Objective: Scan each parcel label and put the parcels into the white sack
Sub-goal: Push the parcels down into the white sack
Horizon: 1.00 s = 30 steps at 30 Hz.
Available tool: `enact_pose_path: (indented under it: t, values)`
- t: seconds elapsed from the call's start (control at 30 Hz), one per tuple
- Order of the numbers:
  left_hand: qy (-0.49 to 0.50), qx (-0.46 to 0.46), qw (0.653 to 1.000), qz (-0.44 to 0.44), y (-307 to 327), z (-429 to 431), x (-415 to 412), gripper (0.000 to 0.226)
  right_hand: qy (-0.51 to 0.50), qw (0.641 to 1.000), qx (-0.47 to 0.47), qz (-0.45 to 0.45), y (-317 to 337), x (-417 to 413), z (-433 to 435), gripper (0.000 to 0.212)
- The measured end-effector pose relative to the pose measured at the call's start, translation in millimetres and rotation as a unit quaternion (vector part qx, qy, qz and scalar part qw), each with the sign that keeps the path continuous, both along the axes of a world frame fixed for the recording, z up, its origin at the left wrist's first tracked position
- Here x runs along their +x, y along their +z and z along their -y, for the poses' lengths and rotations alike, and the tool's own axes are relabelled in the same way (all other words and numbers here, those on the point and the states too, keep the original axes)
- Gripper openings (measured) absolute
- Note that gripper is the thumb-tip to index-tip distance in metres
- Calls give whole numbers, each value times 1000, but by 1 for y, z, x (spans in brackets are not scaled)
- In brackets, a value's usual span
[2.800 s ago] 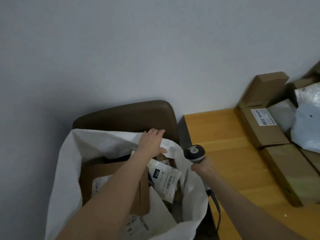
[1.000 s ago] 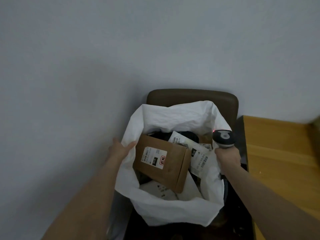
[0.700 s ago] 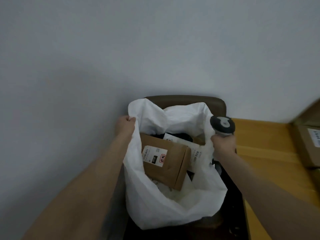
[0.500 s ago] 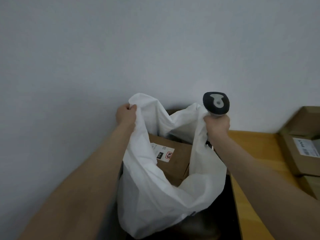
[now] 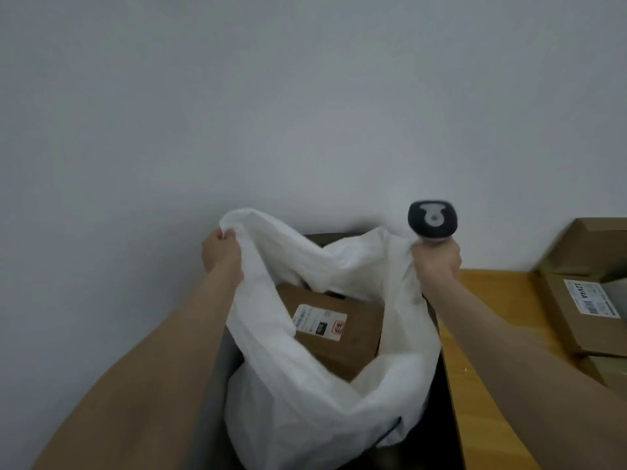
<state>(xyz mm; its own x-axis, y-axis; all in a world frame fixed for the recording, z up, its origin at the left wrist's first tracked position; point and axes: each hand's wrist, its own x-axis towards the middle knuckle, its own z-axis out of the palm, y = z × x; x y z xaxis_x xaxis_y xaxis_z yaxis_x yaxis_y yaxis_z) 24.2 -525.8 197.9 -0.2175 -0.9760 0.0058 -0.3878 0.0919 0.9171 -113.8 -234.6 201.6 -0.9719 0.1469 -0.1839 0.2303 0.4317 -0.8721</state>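
The white sack (image 5: 298,398) hangs stretched open between both my hands, over a dark chair. My left hand (image 5: 220,254) grips the sack's left rim. My right hand (image 5: 437,262) holds the black and grey barcode scanner (image 5: 432,218) upright and pinches the sack's right rim against it. Inside the sack lies a brown cardboard parcel (image 5: 339,334) with a white label facing up. More cardboard parcels (image 5: 583,313), one with a white label, sit on the wooden table at the right edge.
The wooden table (image 5: 492,334) runs along the right side, close to the sack. A plain grey wall fills the upper view. The dark chair (image 5: 437,435) under the sack shows at the bottom, and its brown backrest (image 5: 319,237) peeks behind the rim.
Both hands have taken hold of the sack's rim and lifted it, pulling the sack taller around the parcels. The right hand with the scanner rose and moved right.
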Motion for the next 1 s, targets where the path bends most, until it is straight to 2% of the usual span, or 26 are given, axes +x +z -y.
enact_pose_path:
  t: [0.07, 0.17, 0.27, 0.3, 0.33, 0.37, 0.43, 0.47, 0.57, 0.63, 0.67, 0.7, 0.73, 0.77, 0.8, 0.87, 0.93, 0.97, 1.0]
  values:
    - [19, 2, 998, 67, -15, 3, 15, 28, 13, 999, 22, 23, -22, 2, -6, 9]
    - [57, -39, 993, 99, -9, 20, 29, 29, 0, 999, 29, 25, -30, -4, -10, 11]
    - [61, -21, 985, 160, -1, 29, 30, 39, 15, 998, 48, 24, -32, -9, -15, 12]
    - [49, -38, 980, 192, -1, 25, 27, 47, 27, 997, 66, 28, -33, -8, -17, 12]
    - [24, -92, 969, 228, 0, 20, 24, 53, 40, 995, 85, 36, -34, -7, -17, 12]
    - [-18, -177, 949, 261, 0, 12, 19, 56, 53, 993, 100, 43, -35, -7, -17, 14]
    - [-142, -339, 881, 299, -1, -8, 3, 54, 78, 988, 129, 43, -29, -10, -16, 18]
    - [-212, -369, 848, 317, 0, -20, -6, 53, 93, 985, 143, 36, -22, -12, -14, 18]
    - [-375, -361, 736, 433, -11, -54, -30, 74, 166, 974, 155, 0, 3, -22, -3, 12]
    - [-421, -334, 666, 517, -28, -67, -42, 93, 221, 963, 155, 3, 17, -22, 11, 11]
    - [-430, -317, 646, 546, -39, -69, -47, 93, 248, 958, 145, 17, 18, -20, 19, 12]
    - [-435, -305, 632, 564, -51, -71, -49, 84, 277, 952, 125, 42, 16, -18, 29, 14]
    - [-439, -302, 625, 570, -61, -71, -52, 63, 302, 944, 102, 81, 9, -15, 37, 16]
    - [-434, -312, 631, 563, -67, -69, -56, 37, 320, 936, 91, 117, -2, -12, 43, 17]
    - [-418, -320, 652, 546, -68, -64, -62, 16, 340, 923, 95, 153, -11, -7, 47, 17]
    - [-344, -343, 737, 469, -59, -48, -85, 19, 379, 896, 119, 200, -34, 1, 52, 20]
    - [-285, -345, 812, 374, -36, -24, -116, 26, 381, 894, 129, 200, -54, 6, 55, 22]
    - [-277, -339, 830, 346, -24, -15, -131, 27, 370, 901, 131, 183, -62, 4, 56, 22]
    - [-285, -332, 833, 339, -19, -8, -142, 26, 360, 908, 140, 162, -69, 1, 57, 22]
